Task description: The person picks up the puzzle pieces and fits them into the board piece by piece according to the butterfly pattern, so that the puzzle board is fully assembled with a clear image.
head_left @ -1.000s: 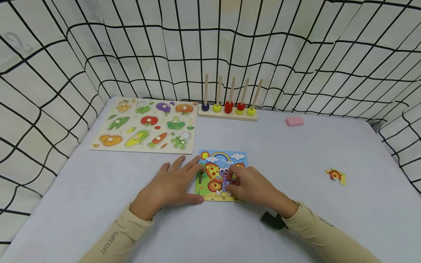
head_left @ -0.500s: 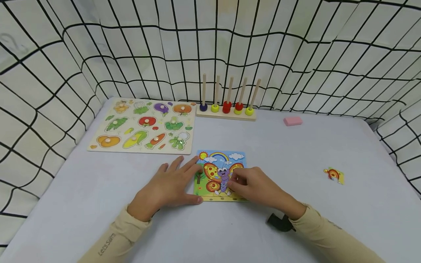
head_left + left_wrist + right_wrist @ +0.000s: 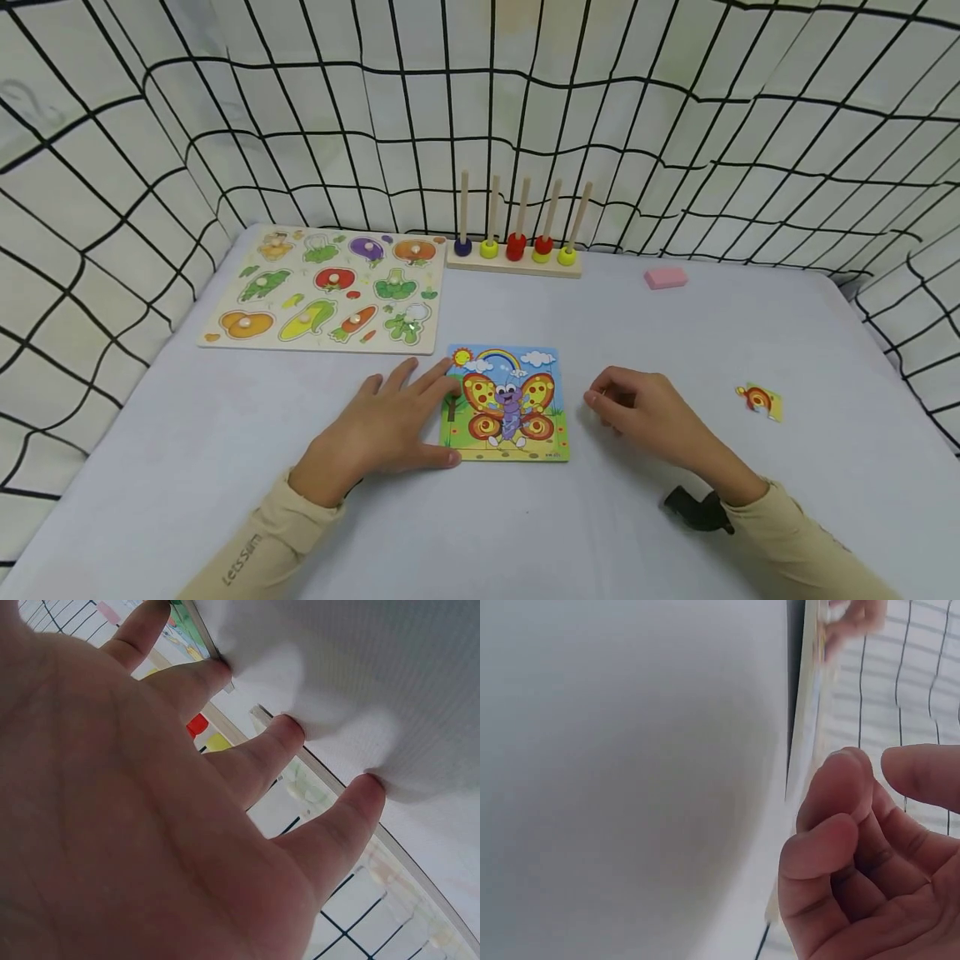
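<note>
A square butterfly jigsaw puzzle (image 3: 510, 408) lies flat on the table in the head view, its picture showing both pairs of wings. My left hand (image 3: 384, 425) rests at its left side with fingers spread, the thumb at the lower left corner and a fingertip on the upper left edge. In the left wrist view the fingertips (image 3: 285, 731) reach down to the white surface. To the right of the puzzle, apart from it, is my right hand (image 3: 651, 412). Its fingers (image 3: 836, 787) are loosely curled, and the right wrist view shows nothing held.
Farther right lies a loose jigsaw piece (image 3: 761, 402) with a red swirl. Behind are a vegetable peg puzzle (image 3: 322, 287), a wooden stand with pegs and coloured beads (image 3: 517, 258) and a pink block (image 3: 666, 277). Black netting (image 3: 480, 137) encloses the table's far and side edges.
My right hand has drawn off the puzzle to the right, uncovering the butterfly's right wings. My left hand has stayed at the puzzle's left edge.
</note>
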A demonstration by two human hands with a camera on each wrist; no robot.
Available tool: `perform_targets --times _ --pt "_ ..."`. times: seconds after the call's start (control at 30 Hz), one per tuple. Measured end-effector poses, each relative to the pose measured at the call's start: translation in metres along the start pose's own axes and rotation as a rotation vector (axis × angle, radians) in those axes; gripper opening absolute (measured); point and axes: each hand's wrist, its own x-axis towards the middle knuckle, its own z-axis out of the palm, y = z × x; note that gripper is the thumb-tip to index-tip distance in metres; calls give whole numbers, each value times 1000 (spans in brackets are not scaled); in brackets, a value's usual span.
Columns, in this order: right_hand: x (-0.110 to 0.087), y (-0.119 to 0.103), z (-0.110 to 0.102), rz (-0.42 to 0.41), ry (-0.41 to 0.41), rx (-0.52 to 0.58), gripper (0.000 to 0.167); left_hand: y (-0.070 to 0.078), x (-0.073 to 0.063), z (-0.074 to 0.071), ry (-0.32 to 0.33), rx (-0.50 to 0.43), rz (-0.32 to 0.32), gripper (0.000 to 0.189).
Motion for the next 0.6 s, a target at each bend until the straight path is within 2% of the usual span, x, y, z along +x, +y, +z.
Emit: perform_targets --times 0.17,0.37,0.6 --pt "-10 13 -22 38 82 -18 10 0 -1 0 4 1 1 84" --pt "-21 35 -51 68 202 -123 15 1 -2 0 9 -6 2 83" --pt "-35 58 -83 123 264 -218 25 2 -3 0 9 -9 -2 84"
